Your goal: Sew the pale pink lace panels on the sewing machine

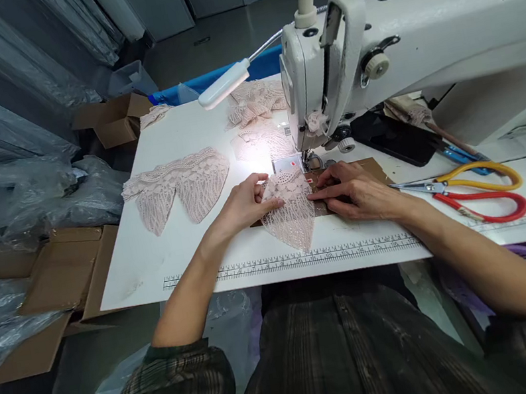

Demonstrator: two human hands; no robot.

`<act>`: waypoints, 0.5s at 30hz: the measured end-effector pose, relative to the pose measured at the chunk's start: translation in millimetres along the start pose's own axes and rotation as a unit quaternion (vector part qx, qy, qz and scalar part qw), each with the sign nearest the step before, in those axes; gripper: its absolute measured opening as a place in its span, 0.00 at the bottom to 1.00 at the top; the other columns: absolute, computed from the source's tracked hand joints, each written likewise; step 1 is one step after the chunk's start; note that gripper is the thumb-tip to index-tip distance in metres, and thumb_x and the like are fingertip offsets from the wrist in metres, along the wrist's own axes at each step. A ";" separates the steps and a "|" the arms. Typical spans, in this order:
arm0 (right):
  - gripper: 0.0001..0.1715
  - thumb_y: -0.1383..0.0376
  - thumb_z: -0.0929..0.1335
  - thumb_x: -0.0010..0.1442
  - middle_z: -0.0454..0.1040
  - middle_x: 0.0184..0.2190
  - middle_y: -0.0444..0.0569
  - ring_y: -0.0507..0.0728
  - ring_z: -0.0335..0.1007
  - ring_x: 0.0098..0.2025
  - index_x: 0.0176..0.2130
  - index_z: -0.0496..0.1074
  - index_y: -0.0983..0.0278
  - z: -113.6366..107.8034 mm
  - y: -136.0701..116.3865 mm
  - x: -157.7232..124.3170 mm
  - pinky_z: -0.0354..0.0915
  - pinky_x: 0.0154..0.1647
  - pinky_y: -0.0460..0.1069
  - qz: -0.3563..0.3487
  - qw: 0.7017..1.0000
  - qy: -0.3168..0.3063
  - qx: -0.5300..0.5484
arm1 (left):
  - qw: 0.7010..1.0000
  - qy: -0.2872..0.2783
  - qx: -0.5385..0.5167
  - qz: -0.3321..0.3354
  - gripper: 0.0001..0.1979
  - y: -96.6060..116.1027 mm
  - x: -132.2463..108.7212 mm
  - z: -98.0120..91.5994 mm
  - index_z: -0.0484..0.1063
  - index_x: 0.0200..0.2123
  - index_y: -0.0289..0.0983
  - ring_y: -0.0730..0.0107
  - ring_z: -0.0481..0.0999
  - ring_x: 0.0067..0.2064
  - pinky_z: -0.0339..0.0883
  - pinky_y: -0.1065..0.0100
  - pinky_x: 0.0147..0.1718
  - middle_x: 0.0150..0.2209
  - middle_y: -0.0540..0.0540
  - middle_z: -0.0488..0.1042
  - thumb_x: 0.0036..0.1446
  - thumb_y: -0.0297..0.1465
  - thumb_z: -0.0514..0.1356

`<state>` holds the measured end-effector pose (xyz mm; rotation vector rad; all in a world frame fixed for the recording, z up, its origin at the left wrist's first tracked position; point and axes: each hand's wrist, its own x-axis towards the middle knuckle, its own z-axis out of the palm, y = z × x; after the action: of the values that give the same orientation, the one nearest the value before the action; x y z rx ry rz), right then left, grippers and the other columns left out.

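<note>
A pale pink lace piece [294, 215] lies on the white table [176, 252] just in front of the sewing machine's needle [305, 162]. My left hand [244, 205] pinches the lace's left edge, fingers closed on it. My right hand [355, 191] presses flat on the lace's right side and on a brown cardboard piece [372, 168], fingers stretched toward the left. The white sewing machine [408, 38] stands over the right half of the table.
A stack of pink lace pieces [180, 184] lies at the left, more lace [255, 107] behind under a lamp [224, 84]. Scissors with red and yellow handles [478, 188] lie right. A printed ruler [294, 260] runs along the front edge. Cardboard boxes [61, 271] stand left.
</note>
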<state>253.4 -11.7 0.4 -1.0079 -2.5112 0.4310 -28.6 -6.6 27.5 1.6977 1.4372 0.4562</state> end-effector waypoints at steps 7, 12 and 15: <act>0.23 0.64 0.62 0.65 0.74 0.47 0.54 0.62 0.68 0.52 0.50 0.81 0.51 1.9 -0.2 -0.1 0.65 0.51 0.62 -0.010 1.000 0.020 -0.012 | 1.000 -0.013 0.006 0.003 0.42 10.0 -4.9 -3.4 0.58 0.67 0.34 0.75 0.61 0.26 0.53 0.69 0.25 0.25 0.58 0.61 0.54 0.40 0.71; 0.23 0.64 0.61 0.65 0.75 0.47 0.54 0.62 0.68 0.52 0.51 0.81 0.50 3.1 1.2 -0.5 0.65 0.50 0.61 -0.012 0.999 0.025 -0.020 | 1.000 -0.018 0.003 0.009 0.44 13.8 -6.4 -3.8 0.56 0.68 0.33 0.75 0.61 0.26 0.52 0.70 0.24 0.24 0.58 0.62 0.53 0.38 0.71; 0.23 0.64 0.61 0.65 0.75 0.47 0.54 0.62 0.68 0.51 0.51 0.81 0.50 3.3 1.1 -0.6 0.65 0.50 0.61 -0.014 0.999 0.027 -0.019 | 1.000 -0.018 0.007 0.015 0.44 12.9 -6.3 -3.3 0.56 0.69 0.34 0.75 0.62 0.25 0.53 0.70 0.24 0.24 0.58 0.62 0.53 0.38 0.70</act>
<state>252.9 -11.8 -3.1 -0.9847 -2.4911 0.3459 -24.7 -11.1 40.9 1.7327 1.3930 0.4315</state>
